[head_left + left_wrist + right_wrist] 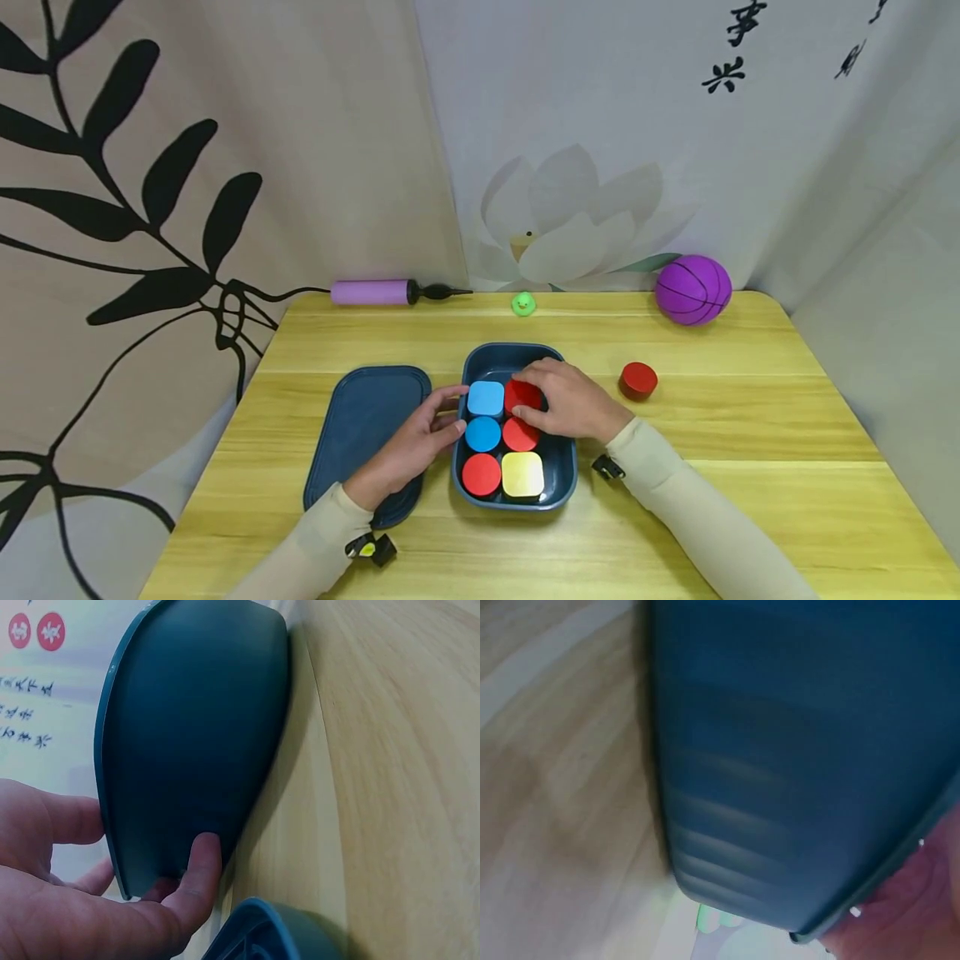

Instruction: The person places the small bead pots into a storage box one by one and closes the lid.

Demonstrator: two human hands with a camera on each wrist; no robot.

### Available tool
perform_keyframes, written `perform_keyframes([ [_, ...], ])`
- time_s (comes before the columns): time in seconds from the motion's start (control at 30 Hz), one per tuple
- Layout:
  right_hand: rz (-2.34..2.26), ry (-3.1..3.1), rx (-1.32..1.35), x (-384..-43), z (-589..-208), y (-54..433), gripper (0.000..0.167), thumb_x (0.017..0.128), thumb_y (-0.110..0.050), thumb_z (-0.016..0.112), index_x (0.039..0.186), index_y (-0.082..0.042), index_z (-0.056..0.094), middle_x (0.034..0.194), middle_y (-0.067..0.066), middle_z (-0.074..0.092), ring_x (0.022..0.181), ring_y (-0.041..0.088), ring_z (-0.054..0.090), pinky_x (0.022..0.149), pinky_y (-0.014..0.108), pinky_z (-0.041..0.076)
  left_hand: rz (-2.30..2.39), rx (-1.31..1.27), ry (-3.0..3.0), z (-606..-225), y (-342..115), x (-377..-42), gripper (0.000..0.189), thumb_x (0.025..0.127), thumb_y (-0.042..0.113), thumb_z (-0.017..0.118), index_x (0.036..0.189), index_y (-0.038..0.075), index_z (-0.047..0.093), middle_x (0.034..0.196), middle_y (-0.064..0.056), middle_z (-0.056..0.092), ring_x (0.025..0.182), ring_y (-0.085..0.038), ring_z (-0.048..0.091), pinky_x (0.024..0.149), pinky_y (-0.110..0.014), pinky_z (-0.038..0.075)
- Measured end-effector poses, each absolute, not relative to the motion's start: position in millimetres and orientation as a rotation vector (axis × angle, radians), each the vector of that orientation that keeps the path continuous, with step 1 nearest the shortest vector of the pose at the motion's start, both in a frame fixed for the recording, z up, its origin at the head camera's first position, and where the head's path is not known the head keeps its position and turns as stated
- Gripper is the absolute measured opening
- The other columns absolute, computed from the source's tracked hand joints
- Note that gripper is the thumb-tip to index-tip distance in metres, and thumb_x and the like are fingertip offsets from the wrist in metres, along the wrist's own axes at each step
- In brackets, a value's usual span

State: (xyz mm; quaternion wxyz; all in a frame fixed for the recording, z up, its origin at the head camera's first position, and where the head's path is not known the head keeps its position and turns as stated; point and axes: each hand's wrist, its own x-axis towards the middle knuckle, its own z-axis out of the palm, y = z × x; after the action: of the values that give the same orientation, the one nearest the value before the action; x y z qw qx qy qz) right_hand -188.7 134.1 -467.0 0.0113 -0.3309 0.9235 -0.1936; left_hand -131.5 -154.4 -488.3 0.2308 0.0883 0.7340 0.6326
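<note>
A dark blue box (558, 483) stands in the middle of the table, holding several coloured blocks. My right hand (573, 402) reaches over its right wall and pinches a red block (521, 396) in the second column. A light blue square block (486, 398) lies left of it, with a blue round block (483, 434) and a red round block (521, 434) below. Nearest me are another red round block (481, 474) and a yellow square block (522, 474). My left hand (412, 442) touches the box's left wall with fingertips and thumb. In the right wrist view the box wall (780, 750) hides the blocks.
Left of the box lies a dark blue lid (375, 408), partly under my left forearm. A loose red cylinder (638, 381) sits to the right. Along the back edge are a purple pump (372, 292), a green toy (523, 303) and a purple ball (693, 290).
</note>
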Motion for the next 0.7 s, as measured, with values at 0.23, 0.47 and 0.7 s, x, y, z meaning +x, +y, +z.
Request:
perform_keyframes([
  [0.23,-0.765,2.907,-1.019,-186.1,-457.6,142.1,0.052,0.097,-0.043,0.074,0.137,-0.009,0.07,0.138,0.008,0.07,0.128,0.029,0.065,0.106,0.053,0.056,1.744,0.243,2.019,-488.8,-153.7,-130.9,0.056,0.112,0.02,0.055,0.164,0.021,0.034,0.164,-0.02,0.036,0.146,-0.039,0.048,0.108,-0.044,0.054],
  [0.47,-0.936,2.944,-1.007,-187.2,-447.7,160.2,0.048,0.098,-0.038,0.075,0.136,-0.011,0.071,0.136,0.007,0.071,0.124,0.028,0.067,0.102,0.052,0.058,1.746,0.229,2.015,-488.2,-153.6,-130.0,0.057,0.111,0.019,0.056,0.165,0.02,0.034,0.164,-0.021,0.037,0.146,-0.039,0.048,0.106,-0.042,0.055],
  [0.7,-1.049,3.033,-1.006,-190.3,-441.2,185.0,0.042,0.096,-0.031,0.078,0.131,-0.008,0.073,0.128,0.007,0.074,0.113,0.029,0.071,0.094,0.049,0.06,1.73,0.239,2.035,-487.6,-154.1,-130.0,0.057,0.111,0.02,0.056,0.164,0.02,0.035,0.164,-0.021,0.038,0.145,-0.039,0.051,0.105,-0.043,0.056],
])
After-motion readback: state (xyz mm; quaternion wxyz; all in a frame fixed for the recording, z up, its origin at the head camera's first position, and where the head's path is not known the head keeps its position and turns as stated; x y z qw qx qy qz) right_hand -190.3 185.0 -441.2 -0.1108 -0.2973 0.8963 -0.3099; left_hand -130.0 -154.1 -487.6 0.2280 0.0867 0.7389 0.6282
